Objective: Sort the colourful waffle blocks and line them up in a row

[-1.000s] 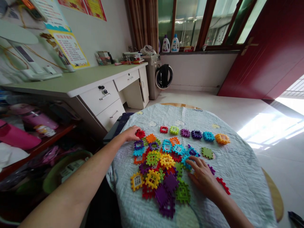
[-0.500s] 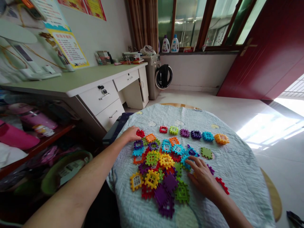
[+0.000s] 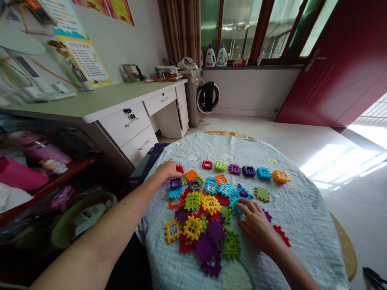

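Note:
My left hand (image 3: 169, 169) is at the far left of the pile, its fingers closed on a red building block piece (image 3: 179, 168) that shows partly past the fingertips. My right hand (image 3: 253, 217) lies low at the pile's right side, fingers stretched out and apart, the fingertips touching a light blue piece (image 3: 234, 206). Between the hands spreads a heap of notched plastic pieces, among them a yellow piece (image 3: 211, 204), a lime green piece (image 3: 193, 200) and a purple piece (image 3: 216, 232). A single green piece (image 3: 261, 194) lies beyond my right hand.
Along the far side of the cloth-covered round table (image 3: 296, 209) runs a row of several blocks, from a red block (image 3: 207, 164) to an orange one (image 3: 281, 176). A desk (image 3: 99, 98) stands at the left. Behind are a washing machine (image 3: 193, 96) and a red door (image 3: 335, 76).
The red piece in my left hand has tipped up slightly as the hand drew a little to the left. My right hand keeps its place on the light blue piece.

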{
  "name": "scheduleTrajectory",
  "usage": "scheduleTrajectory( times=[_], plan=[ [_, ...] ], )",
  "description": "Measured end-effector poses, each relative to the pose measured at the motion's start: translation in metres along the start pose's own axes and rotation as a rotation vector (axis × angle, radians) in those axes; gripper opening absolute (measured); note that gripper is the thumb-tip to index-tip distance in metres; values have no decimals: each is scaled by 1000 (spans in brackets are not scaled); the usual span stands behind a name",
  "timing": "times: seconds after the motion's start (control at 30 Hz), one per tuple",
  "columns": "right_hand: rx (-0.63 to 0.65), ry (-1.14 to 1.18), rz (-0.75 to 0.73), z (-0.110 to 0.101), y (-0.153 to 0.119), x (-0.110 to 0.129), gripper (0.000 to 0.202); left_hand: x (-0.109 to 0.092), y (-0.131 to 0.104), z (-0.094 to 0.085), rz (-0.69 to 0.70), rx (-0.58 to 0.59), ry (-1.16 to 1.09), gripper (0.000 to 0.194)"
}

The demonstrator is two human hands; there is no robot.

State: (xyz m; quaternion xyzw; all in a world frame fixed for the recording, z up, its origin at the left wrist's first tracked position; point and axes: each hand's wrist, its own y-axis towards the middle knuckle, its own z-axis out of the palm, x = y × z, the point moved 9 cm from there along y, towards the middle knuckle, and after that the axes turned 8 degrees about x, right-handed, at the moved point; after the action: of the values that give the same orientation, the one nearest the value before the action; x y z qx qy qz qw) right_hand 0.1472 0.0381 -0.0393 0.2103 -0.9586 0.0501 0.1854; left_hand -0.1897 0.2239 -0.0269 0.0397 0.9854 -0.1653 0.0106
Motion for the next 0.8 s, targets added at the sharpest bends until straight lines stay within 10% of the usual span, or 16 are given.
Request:
scheduleTrajectory(
  times=[0.8],
  plan=[
    [0,-4,16,-3,-1,2,44,-10,-1,-6,-2,99,9,23]
  ],
)
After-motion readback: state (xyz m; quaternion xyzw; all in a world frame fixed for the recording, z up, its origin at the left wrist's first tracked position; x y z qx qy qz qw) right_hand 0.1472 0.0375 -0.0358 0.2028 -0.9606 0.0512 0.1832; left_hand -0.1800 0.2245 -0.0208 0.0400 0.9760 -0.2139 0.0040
